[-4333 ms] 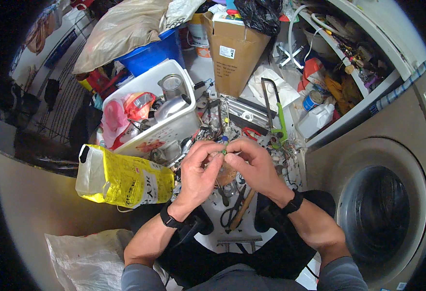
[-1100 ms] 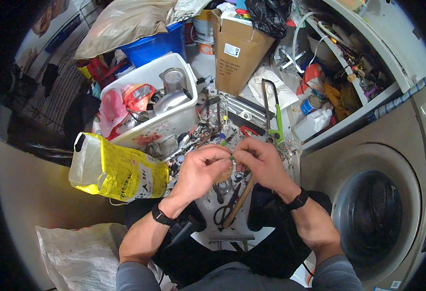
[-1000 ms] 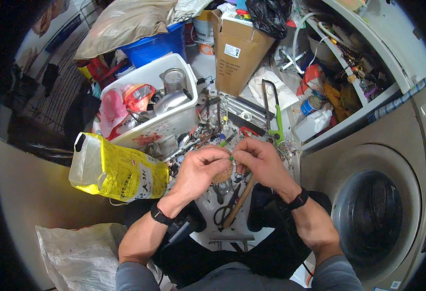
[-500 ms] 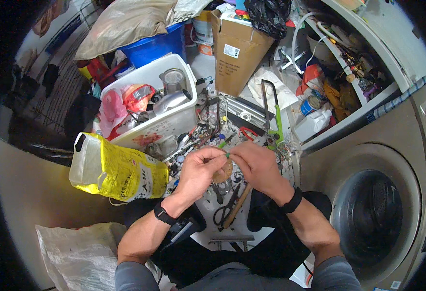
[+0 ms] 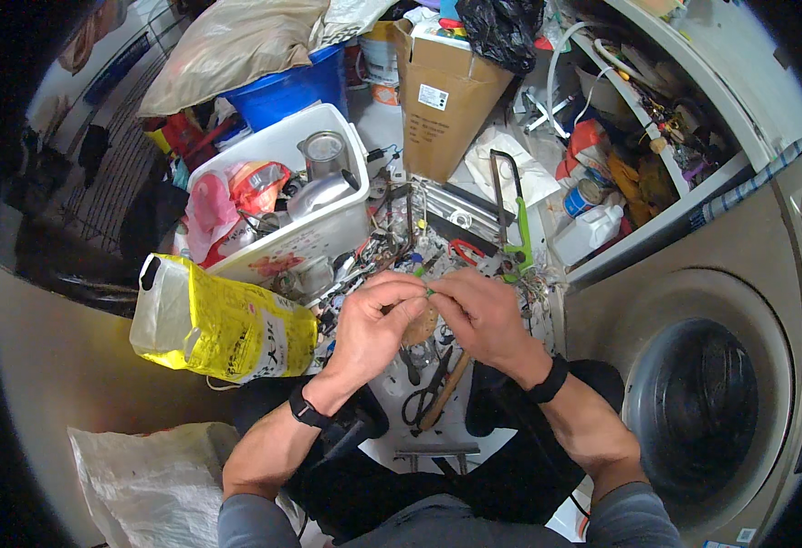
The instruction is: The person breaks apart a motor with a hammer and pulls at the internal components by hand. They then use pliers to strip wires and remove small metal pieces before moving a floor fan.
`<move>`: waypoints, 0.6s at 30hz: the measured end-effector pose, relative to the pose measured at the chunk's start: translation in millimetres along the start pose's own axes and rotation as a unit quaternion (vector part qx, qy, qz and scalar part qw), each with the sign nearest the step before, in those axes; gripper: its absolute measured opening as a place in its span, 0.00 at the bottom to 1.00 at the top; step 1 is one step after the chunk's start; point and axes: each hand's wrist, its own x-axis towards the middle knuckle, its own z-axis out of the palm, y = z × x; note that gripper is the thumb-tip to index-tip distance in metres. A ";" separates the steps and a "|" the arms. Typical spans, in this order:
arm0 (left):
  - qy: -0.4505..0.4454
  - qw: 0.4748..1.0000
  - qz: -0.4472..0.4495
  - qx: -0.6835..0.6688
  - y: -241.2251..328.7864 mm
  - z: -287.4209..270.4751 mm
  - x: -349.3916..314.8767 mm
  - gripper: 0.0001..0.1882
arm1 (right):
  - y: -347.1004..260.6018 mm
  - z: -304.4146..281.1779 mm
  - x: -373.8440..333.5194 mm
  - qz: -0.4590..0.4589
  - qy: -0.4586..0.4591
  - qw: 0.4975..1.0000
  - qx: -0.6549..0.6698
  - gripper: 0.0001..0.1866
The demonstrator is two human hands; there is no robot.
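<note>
Two pinch grips: L hand (image 5: 369,321), R hand (image 5: 490,320), both closed on 1 sm. green pc. (image 5: 430,292), mid-air, part-hidden, above near edge of floor clutter (image 5: 392,247). Risk, I'd say: pc. v. tiny, cd slip, drop & get lost.
</note>
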 end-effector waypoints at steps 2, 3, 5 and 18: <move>0.006 1.000 0.000 -0.003 -0.9 1.3 0.1 0.06 | 1.6 2.1 -4.1 0.101 -0.022 0.992 0.077 0.08; 0.008 1.000 -0.001 -0.006 -1.4 1.5 0.1 0.06 | 0.8 3.4 -5.4 0.101 -0.022 0.992 0.077 0.08; 0.009 1.000 -0.002 -0.009 -0.4 2.2 -0.1 0.05 | -0.7 6.1 -6.9 0.294 -0.040 0.920 0.257 0.09; 0.039 0.985 0.117 0.123 9.3 4.8 -3.1 0.04 | 7.7 -1.8 4.5 0.250 -0.068 0.928 0.267 0.09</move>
